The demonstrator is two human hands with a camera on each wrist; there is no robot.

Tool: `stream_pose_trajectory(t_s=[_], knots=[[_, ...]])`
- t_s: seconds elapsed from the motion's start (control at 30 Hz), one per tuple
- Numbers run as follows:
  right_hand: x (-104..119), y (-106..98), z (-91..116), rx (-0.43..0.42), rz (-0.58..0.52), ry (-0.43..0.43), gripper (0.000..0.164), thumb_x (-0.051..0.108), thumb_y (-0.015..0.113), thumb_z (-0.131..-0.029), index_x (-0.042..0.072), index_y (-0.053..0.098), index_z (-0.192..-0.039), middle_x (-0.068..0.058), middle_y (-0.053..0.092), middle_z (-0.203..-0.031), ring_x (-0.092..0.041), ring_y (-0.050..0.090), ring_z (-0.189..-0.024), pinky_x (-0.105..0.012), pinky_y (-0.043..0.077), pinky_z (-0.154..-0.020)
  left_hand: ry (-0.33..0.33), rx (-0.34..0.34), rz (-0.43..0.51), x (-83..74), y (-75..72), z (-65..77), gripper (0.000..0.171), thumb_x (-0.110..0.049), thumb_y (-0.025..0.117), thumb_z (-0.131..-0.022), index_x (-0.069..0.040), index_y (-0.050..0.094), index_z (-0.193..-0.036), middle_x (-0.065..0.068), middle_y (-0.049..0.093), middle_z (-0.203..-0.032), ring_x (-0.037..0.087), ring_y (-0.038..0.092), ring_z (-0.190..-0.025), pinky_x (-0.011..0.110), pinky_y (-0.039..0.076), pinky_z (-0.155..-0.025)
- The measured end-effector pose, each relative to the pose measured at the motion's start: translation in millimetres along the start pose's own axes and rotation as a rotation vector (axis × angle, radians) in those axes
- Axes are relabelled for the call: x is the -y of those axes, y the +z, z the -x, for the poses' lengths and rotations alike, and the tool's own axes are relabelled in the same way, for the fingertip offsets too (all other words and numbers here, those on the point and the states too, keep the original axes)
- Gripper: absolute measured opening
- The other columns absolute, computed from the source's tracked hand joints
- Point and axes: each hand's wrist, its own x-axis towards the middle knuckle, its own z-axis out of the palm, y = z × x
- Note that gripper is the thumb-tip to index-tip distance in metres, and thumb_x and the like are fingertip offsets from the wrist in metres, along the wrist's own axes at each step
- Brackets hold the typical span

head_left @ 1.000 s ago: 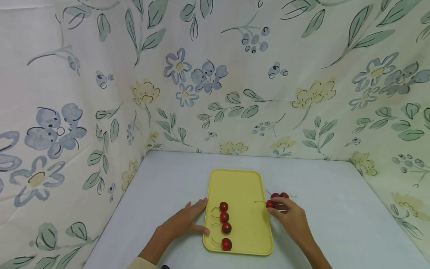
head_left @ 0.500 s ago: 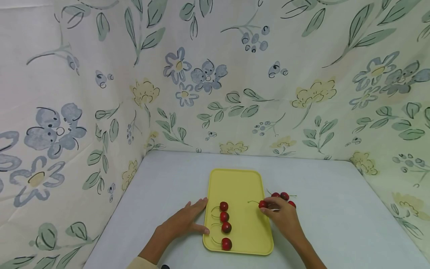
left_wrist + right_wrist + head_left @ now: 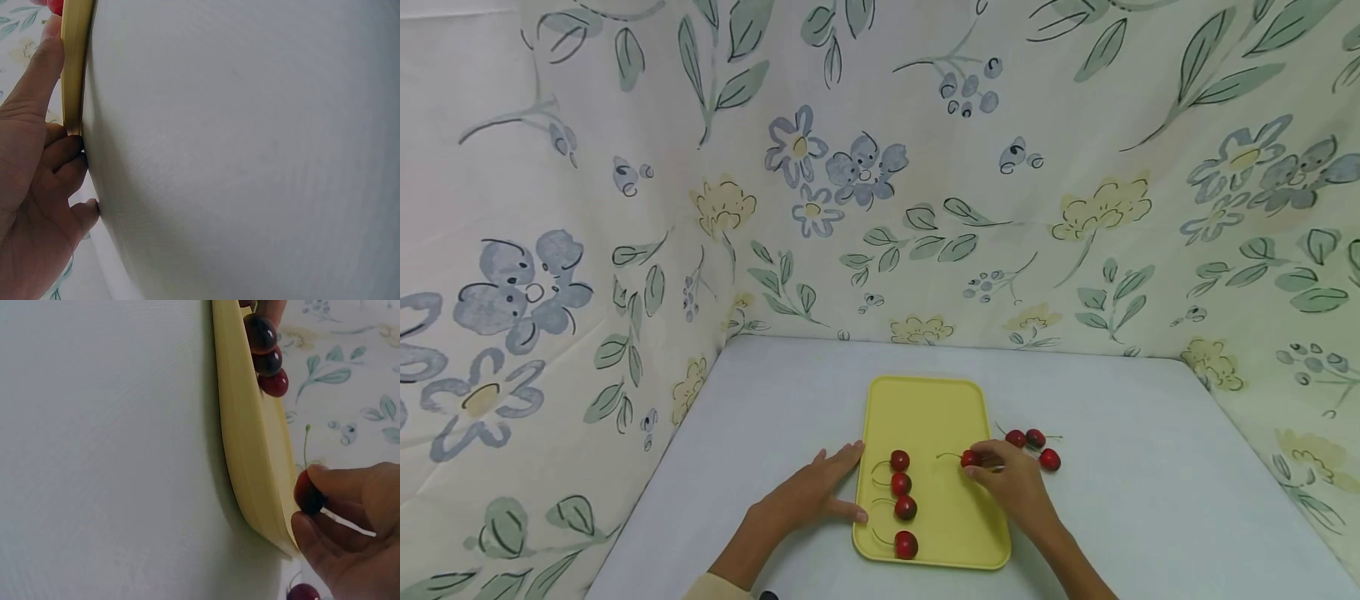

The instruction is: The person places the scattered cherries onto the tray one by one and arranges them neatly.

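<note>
In the head view my right hand pinches a red cherry over the right half of the yellow tray. Thumb and fingertips grip that cherry in the right wrist view, its green stem pointing away from the hand. My left hand rests against the tray's left edge, fingers spread, the thumb on the rim. Several cherries lie in a column along the tray's left side, stems to the left. Three loose cherries lie on the table, just right of the tray.
The white table spreads around the tray on all sides. A floral cloth hangs behind the table and along both its sides.
My right hand has moved left with the cherry, from the tray's right edge to over the tray. The third loose cherry has come into view behind it. My left hand has stayed in place.
</note>
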Motion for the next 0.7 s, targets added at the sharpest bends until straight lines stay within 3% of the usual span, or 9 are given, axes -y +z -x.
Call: stream_pose_trajectory(t_s=[0.7], knots=[[-2,14,-4,0.018,0.119,-0.035,0.030,0.007,0.090,-0.082,0.006,0.079,-0.110,-0.001,0.076,-0.100,-0.013,0.071,-0.091,-0.024,0.062,-0.079,-0.015,0.007,0.004,1.9,0.8,-0.8,0.111,-0.060,0.083,-0.082,-0.014,0.031,-0.168,0.011,0.034,-0.172,0.037,0.030,-0.159,0.065,0.024,-0.128]])
